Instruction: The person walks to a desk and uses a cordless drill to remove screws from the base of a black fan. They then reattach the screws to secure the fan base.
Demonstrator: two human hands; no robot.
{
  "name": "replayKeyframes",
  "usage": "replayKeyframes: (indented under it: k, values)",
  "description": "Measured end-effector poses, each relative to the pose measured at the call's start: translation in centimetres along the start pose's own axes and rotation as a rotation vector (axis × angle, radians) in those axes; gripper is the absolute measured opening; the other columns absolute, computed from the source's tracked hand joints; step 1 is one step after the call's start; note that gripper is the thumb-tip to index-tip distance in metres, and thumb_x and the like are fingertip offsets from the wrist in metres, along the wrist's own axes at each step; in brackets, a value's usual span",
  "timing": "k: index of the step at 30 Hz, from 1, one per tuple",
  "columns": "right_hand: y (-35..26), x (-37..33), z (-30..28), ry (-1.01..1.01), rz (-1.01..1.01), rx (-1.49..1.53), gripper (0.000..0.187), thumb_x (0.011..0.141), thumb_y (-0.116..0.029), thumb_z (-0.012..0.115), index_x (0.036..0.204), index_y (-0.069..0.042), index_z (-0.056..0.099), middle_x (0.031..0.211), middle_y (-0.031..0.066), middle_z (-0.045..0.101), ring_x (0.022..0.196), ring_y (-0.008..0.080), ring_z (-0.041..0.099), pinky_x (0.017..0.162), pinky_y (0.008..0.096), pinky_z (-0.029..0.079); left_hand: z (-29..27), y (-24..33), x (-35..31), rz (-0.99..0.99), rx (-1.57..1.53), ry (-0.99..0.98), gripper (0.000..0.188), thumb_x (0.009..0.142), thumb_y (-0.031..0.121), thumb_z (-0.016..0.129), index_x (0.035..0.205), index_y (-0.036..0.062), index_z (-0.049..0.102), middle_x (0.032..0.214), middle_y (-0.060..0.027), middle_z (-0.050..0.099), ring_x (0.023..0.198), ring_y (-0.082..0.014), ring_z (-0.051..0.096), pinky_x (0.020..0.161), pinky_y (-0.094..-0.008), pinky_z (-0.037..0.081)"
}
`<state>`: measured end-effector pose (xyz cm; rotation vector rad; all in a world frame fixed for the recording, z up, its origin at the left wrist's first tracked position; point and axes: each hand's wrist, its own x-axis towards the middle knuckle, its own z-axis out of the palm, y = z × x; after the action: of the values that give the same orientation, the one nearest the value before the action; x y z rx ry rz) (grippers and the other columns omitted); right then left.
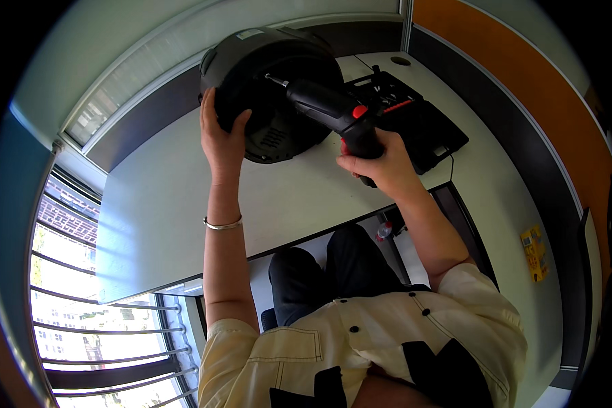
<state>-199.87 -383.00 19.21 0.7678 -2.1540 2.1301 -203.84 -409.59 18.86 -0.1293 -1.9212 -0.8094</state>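
A large black rounded appliance (289, 51) lies tipped on the table, its underside with vent slots facing me. My left hand (221, 132) rests against its left edge, fingers stretched out and thumb apart. In my closed right hand (381, 163) is a black cordless screwdriver (323, 102) with red buttons, gripped by its handle. Its metal bit points left at the appliance's underside; whether the tip touches is hard to tell. Just right of the appliance an opened black tool case (425, 126) holds small bits and a red strip.
The white table (177, 224) curves around me, with dark partition panels behind it and an orange one (523, 88) at right. A yellow box (535, 253) lies on the right side of the table. Barred windows (95, 326) stand at left. A round cable hole (400, 60) sits near the back corner.
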Motion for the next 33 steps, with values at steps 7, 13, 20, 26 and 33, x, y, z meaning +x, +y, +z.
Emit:
replayKeyframes:
  k: [7, 13, 20, 26, 33]
  values:
    - [0.2, 0.1, 0.2, -0.014, 0.063, 0.13, 0.02, 0.066, -0.007, 0.072, 0.079, 0.0, 0.059, 0.066, 0.0033, 0.057, 0.055, 0.0099, 0.052, 0.051, 0.0241, 0.041, 0.0, -0.2, -0.3, 0.01, 0.023, -0.002, 0.064, 0.075, 0.017, 0.073, 0.129, 0.0049, 0.041, 0.132, -0.0169, 0.043, 0.122, -0.0331, 0.042, 0.099, -0.0395, 0.038]
    - [0.4, 0.3, 0.0, -0.029, 0.039, 0.136, 0.021, 0.066, -0.007, 0.072, 0.08, 0.0, 0.058, 0.066, 0.0035, 0.058, 0.055, 0.0096, 0.052, 0.052, 0.0236, 0.042, 0.4, -0.5, -0.4, 0.069, 0.018, 0.047, 0.063, 0.077, 0.017, 0.071, 0.132, 0.0066, 0.041, 0.126, -0.0167, 0.049, 0.115, -0.0286, 0.049, 0.096, -0.0354, 0.04]
    - [0.1, -0.1, 0.6, 0.044, -0.039, -0.105, 0.017, 0.066, -0.007, 0.072, 0.076, -0.002, 0.059, 0.066, 0.0012, 0.057, 0.056, 0.0094, 0.052, 0.053, 0.0237, 0.042, 0.0, -0.2, -0.4, -0.02, -0.007, 0.001, 0.065, 0.076, 0.018, 0.071, 0.131, 0.0034, 0.039, 0.133, -0.0172, 0.043, 0.124, -0.0321, 0.041, 0.1, -0.0376, 0.037]
    - [0.5, -0.1, 1.0, 0.127, -0.286, -0.382, 0.018, 0.064, -0.009, 0.07, 0.076, -0.002, 0.058, 0.062, 0.0024, 0.056, 0.055, 0.0095, 0.05, 0.054, 0.0249, 0.041, -0.1, -0.5, -0.4, 0.018, -0.038, 0.005, 0.065, 0.076, 0.018, 0.071, 0.131, 0.0029, 0.039, 0.134, -0.0165, 0.042, 0.124, -0.0322, 0.04, 0.1, -0.0374, 0.037]
    - [0.9, -0.1, 0.7, 0.142, -0.352, -0.44, 0.019, 0.063, -0.008, 0.07, 0.076, -0.001, 0.058, 0.06, 0.0033, 0.055, 0.055, 0.0096, 0.05, 0.053, 0.0251, 0.041, 0.2, 0.0, -0.2, 0.059, -0.012, 0.034, 0.063, 0.077, 0.012, 0.07, 0.132, 0.0029, 0.04, 0.13, -0.0163, 0.046, 0.119, -0.0276, 0.046, 0.098, -0.0338, 0.038]
